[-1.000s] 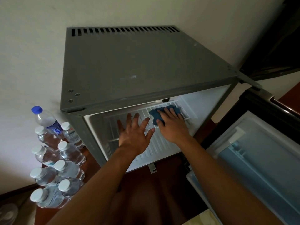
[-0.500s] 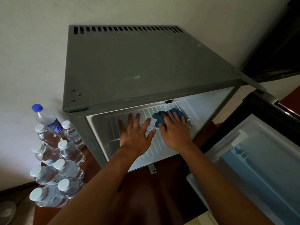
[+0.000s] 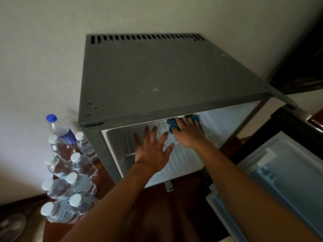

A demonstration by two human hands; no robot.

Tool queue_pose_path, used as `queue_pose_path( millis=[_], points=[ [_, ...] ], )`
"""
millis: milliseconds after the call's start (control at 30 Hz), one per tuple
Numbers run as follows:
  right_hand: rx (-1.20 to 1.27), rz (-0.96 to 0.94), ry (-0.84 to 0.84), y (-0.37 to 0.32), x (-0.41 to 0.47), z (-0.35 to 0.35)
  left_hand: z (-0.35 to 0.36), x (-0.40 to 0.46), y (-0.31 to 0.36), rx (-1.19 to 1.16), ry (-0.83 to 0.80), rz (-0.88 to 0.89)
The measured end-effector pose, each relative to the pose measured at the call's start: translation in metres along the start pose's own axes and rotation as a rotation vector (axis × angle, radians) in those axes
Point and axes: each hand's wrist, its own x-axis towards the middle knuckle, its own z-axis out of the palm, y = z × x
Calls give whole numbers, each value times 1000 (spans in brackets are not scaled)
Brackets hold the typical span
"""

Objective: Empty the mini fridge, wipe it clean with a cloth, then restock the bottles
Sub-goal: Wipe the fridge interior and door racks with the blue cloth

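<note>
Two spread hands: left hand (image 3: pixel 152 152) on shelf (image 3: pixel 182 160), right hand (image 3: pixel 189 135) pushed cloth (image 3: pixel 171 123) farther back.

A dark reddish-brown wooden surface (image 3: pixel 183 198) is seen carrying the grey mini fridge (image 3: pixel 166 75). Just beside the fridge's left side, eight white-capped water bottles (image 3: pixel 83 168) are stood upright with one taller blue-capped bottle (image 3: pixel 60 130) behind them. Inside, a blue cloth (image 3: pixel 172 124) is borne by the white wire shelf (image 3: pixel 183 158).

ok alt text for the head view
A person's right hand presses a blue cloth onto the white shelf inside an open grey mini fridge, while the left hand lies flat on the shelf. Water bottles stand to its left.
</note>
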Motion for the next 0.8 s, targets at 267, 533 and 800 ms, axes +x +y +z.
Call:
queue_pose_path(
  millis=[267,533,800],
  points=[
    [38,35,161,-4,-22,11,-1,0,-1,-7,12,5],
    [23,43,376,-1,-57,28,-1,0,-2,-7,17,12],
    [220,122,913,-3,-53,-22,-1,0,-3,-4,26,24]
  ],
)
